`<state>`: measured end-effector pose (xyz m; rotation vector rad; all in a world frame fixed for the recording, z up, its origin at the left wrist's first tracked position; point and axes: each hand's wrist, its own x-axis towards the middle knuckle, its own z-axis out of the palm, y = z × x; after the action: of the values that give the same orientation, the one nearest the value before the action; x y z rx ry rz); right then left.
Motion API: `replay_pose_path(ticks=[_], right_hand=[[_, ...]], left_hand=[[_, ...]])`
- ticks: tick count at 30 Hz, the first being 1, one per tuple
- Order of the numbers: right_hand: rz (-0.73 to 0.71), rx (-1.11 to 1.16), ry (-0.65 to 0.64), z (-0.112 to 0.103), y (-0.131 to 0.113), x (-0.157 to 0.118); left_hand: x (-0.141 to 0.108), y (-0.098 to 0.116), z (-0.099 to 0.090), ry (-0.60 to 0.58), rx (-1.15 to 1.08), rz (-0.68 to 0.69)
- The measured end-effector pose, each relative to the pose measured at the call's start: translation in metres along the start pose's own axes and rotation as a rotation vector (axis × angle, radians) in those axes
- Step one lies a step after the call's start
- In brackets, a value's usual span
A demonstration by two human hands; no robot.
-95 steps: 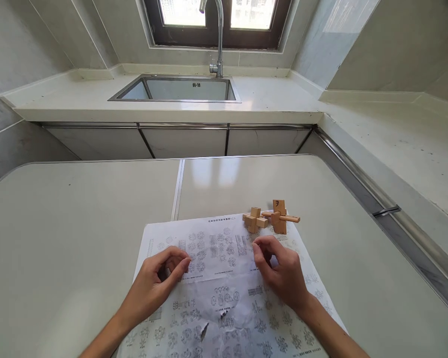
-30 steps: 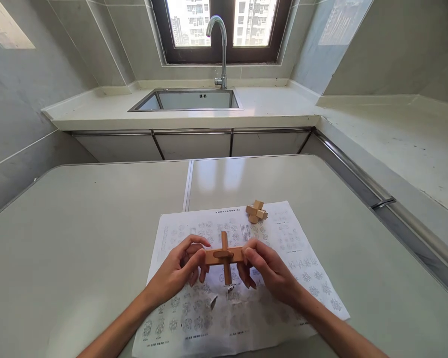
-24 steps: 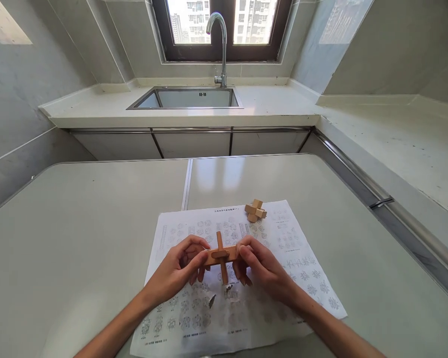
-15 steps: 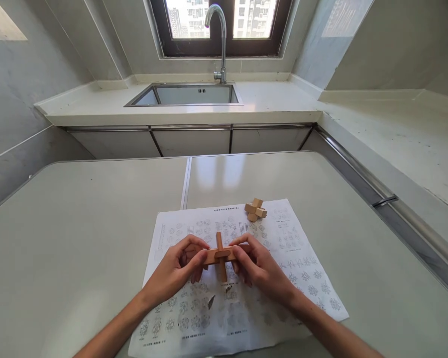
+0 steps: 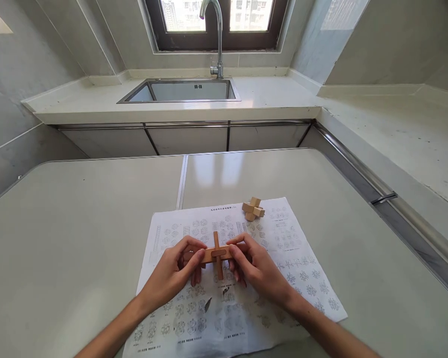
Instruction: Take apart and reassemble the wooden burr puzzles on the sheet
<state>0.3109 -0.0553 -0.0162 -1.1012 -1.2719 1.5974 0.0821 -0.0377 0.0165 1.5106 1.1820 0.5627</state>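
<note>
A reddish-brown wooden burr puzzle (image 5: 218, 253), shaped like a cross, is held just above the printed sheet (image 5: 246, 330). My left hand (image 5: 182, 263) pinches the left end of its horizontal bar between thumb and fingers. At the other end, my right hand (image 5: 252, 263) grips the same bar with thumb on top and fingers curled behind. A thinner stick passes through the middle, pointing away from me and back toward me. Fingers hide both ends of the bar. Beyond my right hand, a paler wooden burr puzzle (image 5: 253, 209) rests on the sheet's far edge.
The sheet, printed with many small puzzle diagrams and torn in two spots, lies on a pale table (image 5: 78, 238). Past the table is a counter with a steel sink (image 5: 186, 90) and a tap (image 5: 219, 44) under a window. A metal rail (image 5: 354, 159) runs along the right.
The whole view has shifted slightly. Both hands keep their hold on the reddish-brown burr puzzle, with hardly any movement relative to the sheet.
</note>
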Motion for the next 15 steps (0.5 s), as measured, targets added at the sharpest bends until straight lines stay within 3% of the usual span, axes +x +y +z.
replay_pose_path(ticks=[12,15], right_hand=[[0.005,-0.001,-0.009,-0.0007,0.0003,0.0024],[0.003,0.0,-0.012,-0.0012,-0.0001,0.0024]], left_hand=[[0.0007,-0.0049,0.0022,0.015,0.045,0.015],[0.0005,-0.0047,0.0027,0.065,0.102,0.046]])
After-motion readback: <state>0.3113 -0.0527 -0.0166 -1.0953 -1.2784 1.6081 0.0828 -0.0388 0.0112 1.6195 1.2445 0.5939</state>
